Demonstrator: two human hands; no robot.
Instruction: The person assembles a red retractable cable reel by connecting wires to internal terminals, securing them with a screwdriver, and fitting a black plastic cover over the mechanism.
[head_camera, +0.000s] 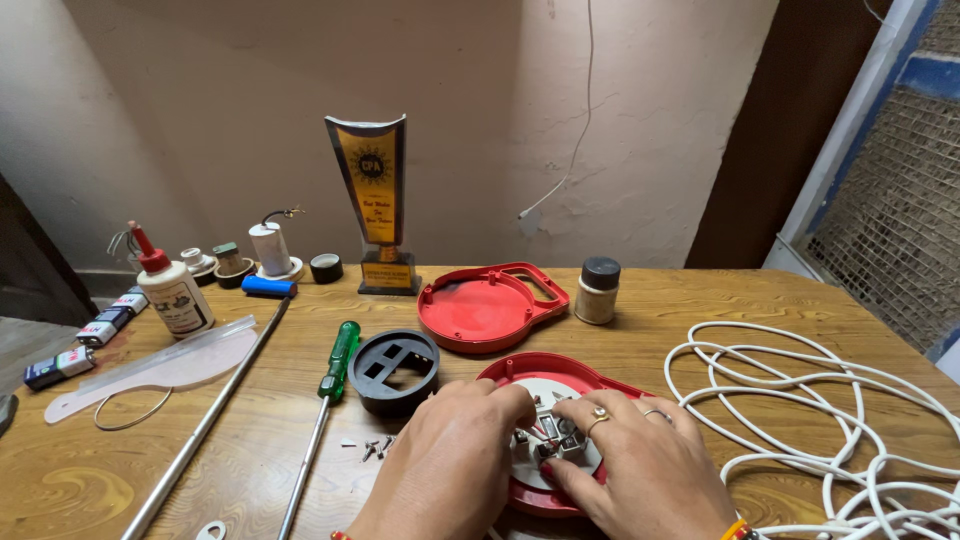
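A red round housing (560, 368) with a white inner plate lies on the wooden table (700, 300) in front of me. Both hands rest on it. My left hand (450, 465) covers its left side, fingertips at the small terminals and wires (550, 432) in the middle. My right hand (640, 465), with rings on two fingers, pinches at the same terminals from the right. A matching red cover with a handle (490, 305) lies open behind. A black round spool part (395, 370) sits to the left.
A green-handled screwdriver (335, 365), a long metal rod (215, 415) and loose screws (375, 447) lie at left. White cable (830, 400) is coiled at right. A glue bottle (172, 290), batteries (60, 365), small jar (598, 290) and a trophy (375, 200) stand further back.
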